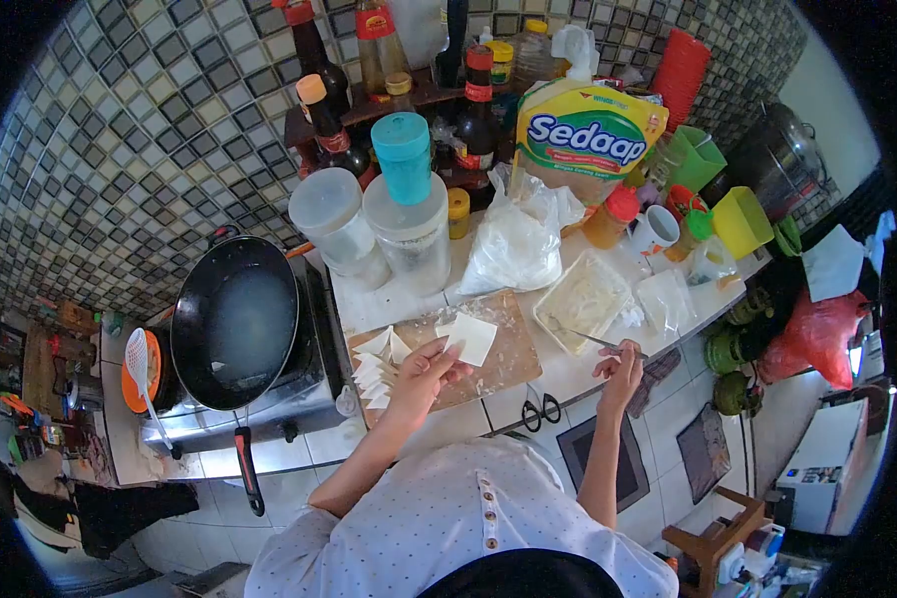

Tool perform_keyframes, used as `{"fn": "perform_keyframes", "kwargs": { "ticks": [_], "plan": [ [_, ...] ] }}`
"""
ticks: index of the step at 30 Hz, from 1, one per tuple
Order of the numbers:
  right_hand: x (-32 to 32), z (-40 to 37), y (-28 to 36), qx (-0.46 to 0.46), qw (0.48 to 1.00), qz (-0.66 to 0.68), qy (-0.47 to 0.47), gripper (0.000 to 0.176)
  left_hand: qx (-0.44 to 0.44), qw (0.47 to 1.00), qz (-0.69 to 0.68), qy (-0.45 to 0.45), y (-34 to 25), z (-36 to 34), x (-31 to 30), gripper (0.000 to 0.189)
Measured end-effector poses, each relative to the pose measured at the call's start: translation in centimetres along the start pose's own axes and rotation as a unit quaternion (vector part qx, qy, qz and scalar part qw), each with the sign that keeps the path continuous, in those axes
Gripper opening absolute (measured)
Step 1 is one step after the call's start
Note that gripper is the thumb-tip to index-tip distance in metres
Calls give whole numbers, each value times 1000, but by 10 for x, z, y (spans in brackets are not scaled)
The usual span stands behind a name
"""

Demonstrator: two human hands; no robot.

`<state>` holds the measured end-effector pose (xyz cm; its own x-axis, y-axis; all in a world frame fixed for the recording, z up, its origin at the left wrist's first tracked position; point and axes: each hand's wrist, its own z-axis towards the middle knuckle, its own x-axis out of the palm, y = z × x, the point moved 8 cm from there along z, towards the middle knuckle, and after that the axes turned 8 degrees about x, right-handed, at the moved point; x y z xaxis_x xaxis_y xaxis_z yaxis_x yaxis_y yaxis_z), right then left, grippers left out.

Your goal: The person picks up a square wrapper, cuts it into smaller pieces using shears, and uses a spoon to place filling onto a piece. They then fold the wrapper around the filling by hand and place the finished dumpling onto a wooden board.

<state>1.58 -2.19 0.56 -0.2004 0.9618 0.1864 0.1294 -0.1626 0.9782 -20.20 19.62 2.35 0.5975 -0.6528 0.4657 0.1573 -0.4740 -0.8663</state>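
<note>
Head view: the left hand [424, 377] is partly closed. Its fingers pinch one white square wrapper [471, 337] by the edge and hold it up just above the wooden board [508, 367]. The wrapper is flat, thin and plain white, with one corner pointing toward the wall.

The right hand [620, 367] is closed around a thin metal tool [590, 341]. The tip of the tool reaches to the edge of a clear tray [583, 297] with pale food in it.

On the left part of the board lies a pile of folded white pieces [377, 371], near the left hand. The board sits on a white tabletop [568, 377]. Black scissors [540, 407] lie at the front edge of the tabletop, between the two hands.

Behind the board stand two big clear jars [334, 224], a white plastic bag [516, 239] and a yellow Sedaap pack [588, 135]. Dark sauce bottles [476, 105] stand at the back. To the left, a black wok [234, 321] sits on a stove [269, 414]. The wall [120, 149] has small dark and light tiles.
</note>
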Motion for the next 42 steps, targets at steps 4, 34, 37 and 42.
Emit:
{"fn": "perform_keyframes", "kwargs": {
  "ticks": [4,34,37,42],
  "plan": [
    [-6,2,-11,42,999,19,-18,23,5,1000,2,14,3,0,1,27],
    [55,-41,57,-12,963,166,213,37,-6,1000,-5,2,9,5,23,30],
    [62,-46,57,-35,960,152,232,39,7,1000,-18,20,8,6,24,29],
    [67,-48,54,-9,958,140,250,44,6,1000,-19,22,5,4,24,29]
  ]
}}
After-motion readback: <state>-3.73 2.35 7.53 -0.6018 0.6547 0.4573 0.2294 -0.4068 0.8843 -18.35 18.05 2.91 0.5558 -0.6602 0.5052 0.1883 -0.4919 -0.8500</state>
